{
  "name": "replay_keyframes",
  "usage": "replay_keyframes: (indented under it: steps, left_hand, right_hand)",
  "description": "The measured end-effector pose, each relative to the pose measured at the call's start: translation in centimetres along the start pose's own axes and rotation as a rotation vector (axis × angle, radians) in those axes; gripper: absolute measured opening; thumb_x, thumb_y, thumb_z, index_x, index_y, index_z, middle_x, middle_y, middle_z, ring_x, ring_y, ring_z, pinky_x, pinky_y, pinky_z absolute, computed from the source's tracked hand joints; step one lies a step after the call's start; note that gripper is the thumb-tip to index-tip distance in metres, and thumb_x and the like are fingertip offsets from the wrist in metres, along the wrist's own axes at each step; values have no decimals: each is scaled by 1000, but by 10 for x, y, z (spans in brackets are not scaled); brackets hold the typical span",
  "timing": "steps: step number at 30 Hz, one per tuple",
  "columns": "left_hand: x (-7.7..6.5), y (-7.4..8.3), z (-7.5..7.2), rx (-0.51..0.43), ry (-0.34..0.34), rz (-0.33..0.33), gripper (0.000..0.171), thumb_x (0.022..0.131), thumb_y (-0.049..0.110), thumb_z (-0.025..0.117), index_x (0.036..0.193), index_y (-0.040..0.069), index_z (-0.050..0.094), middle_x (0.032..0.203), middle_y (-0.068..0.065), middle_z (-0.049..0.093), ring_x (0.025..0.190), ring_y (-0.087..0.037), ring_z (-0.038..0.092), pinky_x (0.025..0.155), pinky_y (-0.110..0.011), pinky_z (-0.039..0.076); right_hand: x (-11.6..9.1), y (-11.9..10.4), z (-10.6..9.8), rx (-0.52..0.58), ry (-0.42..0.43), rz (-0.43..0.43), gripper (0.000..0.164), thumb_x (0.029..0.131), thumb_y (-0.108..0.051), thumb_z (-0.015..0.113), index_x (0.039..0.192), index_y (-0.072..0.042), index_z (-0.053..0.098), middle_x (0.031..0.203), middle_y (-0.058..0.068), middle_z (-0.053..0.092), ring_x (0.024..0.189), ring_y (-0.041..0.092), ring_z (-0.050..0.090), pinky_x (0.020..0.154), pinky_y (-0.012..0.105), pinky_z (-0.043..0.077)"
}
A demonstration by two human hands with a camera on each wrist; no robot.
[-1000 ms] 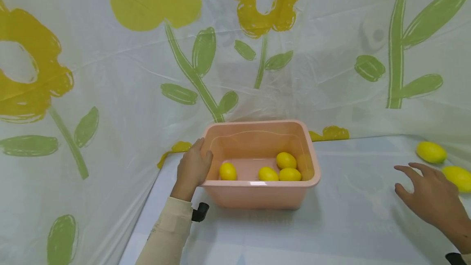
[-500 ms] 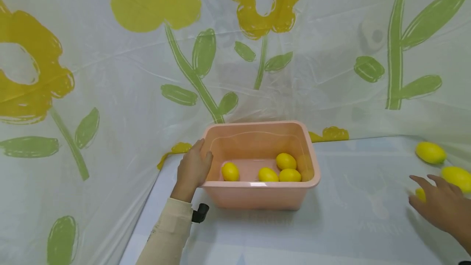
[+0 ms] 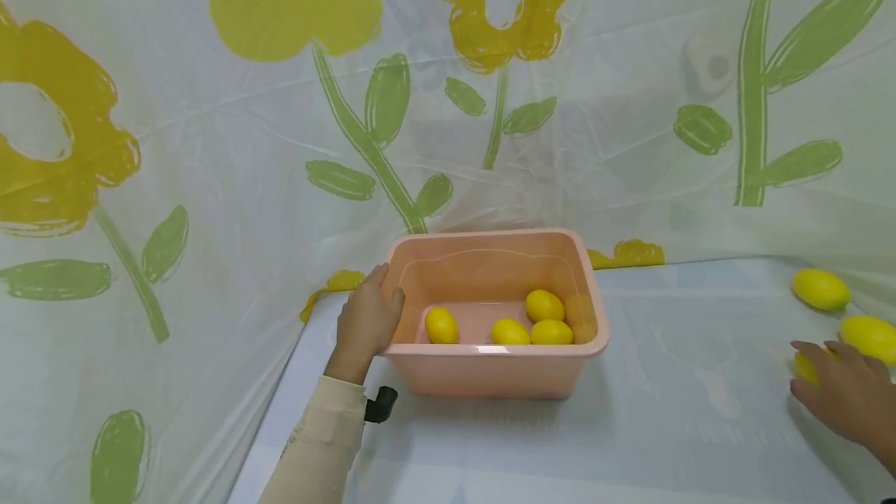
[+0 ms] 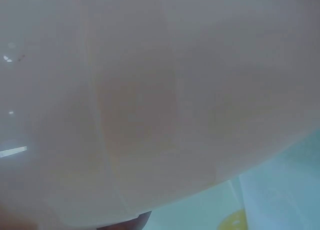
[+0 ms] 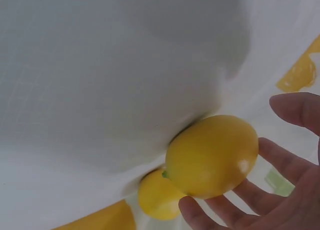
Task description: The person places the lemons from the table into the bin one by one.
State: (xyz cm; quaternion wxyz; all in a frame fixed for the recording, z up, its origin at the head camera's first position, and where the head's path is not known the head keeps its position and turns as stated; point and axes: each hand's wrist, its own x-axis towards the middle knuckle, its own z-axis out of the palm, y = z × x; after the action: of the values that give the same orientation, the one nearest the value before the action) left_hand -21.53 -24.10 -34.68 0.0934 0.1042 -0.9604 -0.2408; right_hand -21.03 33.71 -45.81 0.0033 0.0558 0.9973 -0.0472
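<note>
A pink plastic basin [image 3: 490, 372] stands at the middle of the table, with several yellow lemons [image 3: 442, 326] on its floor. My left hand [image 3: 365, 321] grips the basin's left rim, its thumb on the inner side. The basin's wall fills most of the left wrist view and hides nearly all of that hand. At the far right, my right hand [image 3: 843, 391] reaches over a lemon [image 5: 212, 157]. Its fingers [image 5: 285, 160] are spread at the lemon's edge, and one digit stands apart from it in the right wrist view.
Two more lemons, one at the back right [image 3: 821, 289] and one beside the right hand [image 3: 869, 338], lie on the pale table cover [image 3: 672, 426]. Behind the table hangs a white curtain [image 3: 616, 138] printed with yellow flowers, close to the basin's back.
My right hand has moved right and down to the nearest lemon. Inside the basin, the leftmost lemon has rolled slightly to the right. My left hand stays on the rim.
</note>
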Motion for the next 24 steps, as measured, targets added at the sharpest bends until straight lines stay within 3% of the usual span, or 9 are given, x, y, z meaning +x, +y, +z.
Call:
replay_keyframes:
  steps: [6, 10, 24]
  left_hand:
    - [0, 1, 0, 5, -10, -12, 58, 91, 39, 42, 144, 18, 32, 145, -6, 39, 120, -36, 50, 92, -55, 42]
    - [0, 1, 0, 5, -3, -8, 58, 91, 39, 43, 144, 18, 33, 146, -7, 38, 121, -36, 49, 92, -55, 42]
    - [0, 3, -2, -11, -1, -17, 58, 91, 39, 41, 144, 18, 33, 146, -6, 39, 121, -34, 50, 91, -54, 43]
  right_hand:
    - [0, 1, -2, -47, 31, -10, 60, 66, -8, 73, 115, 9, 44, 114, 43, 29, 101, 58, 29, 90, 70, 28]
    - [4, 1, -3, -99, 32, 28, 59, 66, -5, 74, 116, 7, 44, 112, 42, 31, 95, 57, 36, 87, 68, 33]
    - [7, -3, -2, -103, -2, 72, 55, 67, 2, 71, 116, 8, 46, 110, 39, 32, 89, 54, 37, 90, 68, 33]
